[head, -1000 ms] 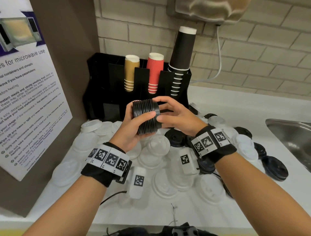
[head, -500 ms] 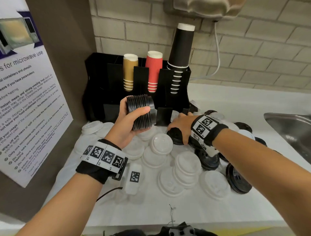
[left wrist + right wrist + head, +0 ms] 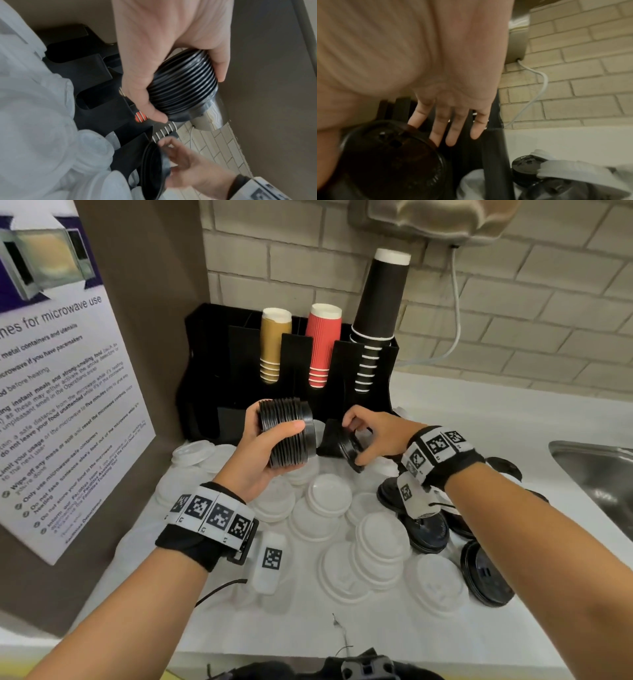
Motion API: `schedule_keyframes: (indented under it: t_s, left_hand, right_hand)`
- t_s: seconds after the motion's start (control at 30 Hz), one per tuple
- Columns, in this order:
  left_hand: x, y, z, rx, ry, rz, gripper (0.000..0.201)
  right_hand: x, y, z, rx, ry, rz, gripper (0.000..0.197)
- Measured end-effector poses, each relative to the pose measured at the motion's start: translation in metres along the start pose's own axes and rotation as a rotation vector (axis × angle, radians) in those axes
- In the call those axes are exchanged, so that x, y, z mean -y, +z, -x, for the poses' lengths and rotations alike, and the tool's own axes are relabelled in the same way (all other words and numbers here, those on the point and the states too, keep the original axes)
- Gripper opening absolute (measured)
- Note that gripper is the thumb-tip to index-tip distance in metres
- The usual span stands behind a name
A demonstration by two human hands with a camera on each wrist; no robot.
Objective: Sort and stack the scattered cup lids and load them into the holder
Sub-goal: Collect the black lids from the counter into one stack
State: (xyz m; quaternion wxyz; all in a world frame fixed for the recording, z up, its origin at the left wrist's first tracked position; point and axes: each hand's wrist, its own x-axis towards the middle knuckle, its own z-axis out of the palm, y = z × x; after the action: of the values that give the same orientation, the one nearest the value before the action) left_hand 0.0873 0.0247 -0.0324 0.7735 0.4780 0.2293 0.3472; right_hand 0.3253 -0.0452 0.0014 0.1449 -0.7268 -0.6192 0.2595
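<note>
My left hand (image 3: pixel 274 440) grips a thick stack of black lids (image 3: pixel 287 433) on its side, in front of the black holder (image 3: pixel 205 364); the left wrist view shows the same stack (image 3: pixel 185 86) between thumb and fingers. Just right of it, my right hand (image 3: pixel 363 433) pinches a single black lid (image 3: pixel 349 445), tilted on edge; this lid (image 3: pixel 390 159) fills the lower left of the right wrist view. White lids (image 3: pixel 329 494) lie scattered over the counter, with more black lids (image 3: pixel 486 573) at the right.
The holder carries gold cups (image 3: pixel 275 344), red cups (image 3: pixel 322 344) and tall black cups (image 3: pixel 380 313). A microwave notice (image 3: pixel 61 392) hangs on the left wall. A steel sink (image 3: pixel 603 474) sits at the right. A cable (image 3: pixel 455 313) runs down the brick wall.
My right hand left the stack, dropped to the pile of lids, and has come back up beside the stack holding one black lid. The left hand kept the stack roughly in place.
</note>
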Motion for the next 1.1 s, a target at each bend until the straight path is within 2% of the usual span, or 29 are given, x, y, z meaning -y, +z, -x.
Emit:
schedule_keyframes:
  t_s: [0.1, 0.2, 0.27, 0.5, 0.63, 0.77, 0.87, 1.0, 1.1]
  left_hand:
    - [0.008, 0.008, -0.001, -0.005, -0.033, 0.007, 0.057]
    - [0.016, 0.016, 0.0, 0.01, -0.056, 0.027, 0.055]
    - [0.02, 0.023, 0.001, 0.019, -0.057, 0.029, 0.058]
    - [0.03, 0.042, 0.005, 0.065, -0.065, 0.009, 0.059]
    - [0.034, 0.053, 0.006, 0.05, -0.07, 0.049, 0.07]
    - [0.039, 0.065, 0.009, 0.048, -0.051, 0.095, 0.064]
    - [0.043, 0.072, 0.01, 0.073, -0.077, 0.194, 0.07]
    - [0.041, 0.078, 0.008, 0.094, -0.128, 0.16, 0.062]
    - [0.037, 0.076, 0.006, 0.157, -0.151, 0.138, 0.046]
  right_hand:
    - [0.006, -0.003, 0.01, -0.094, -0.083, -0.241, 0.059]
    - [0.019, -0.003, 0.026, -0.09, -0.148, -0.569, 0.053]
    - [0.024, -0.001, 0.038, -0.077, -0.203, -0.655, 0.054]
    - [0.027, 0.008, 0.065, -0.104, -0.259, -0.585, 0.06]
    - [0.024, 0.011, 0.074, -0.159, -0.262, -0.592, 0.059]
    - [0.023, 0.009, 0.08, -0.213, -0.279, -0.582, 0.057]
    - [0.022, 0.006, 0.081, -0.246, -0.276, -0.554, 0.058]
    - [0.021, 0.003, 0.081, -0.356, -0.183, -0.464, 0.044]
    - [0.022, -0.001, 0.079, -0.448, -0.173, -0.319, 0.039]
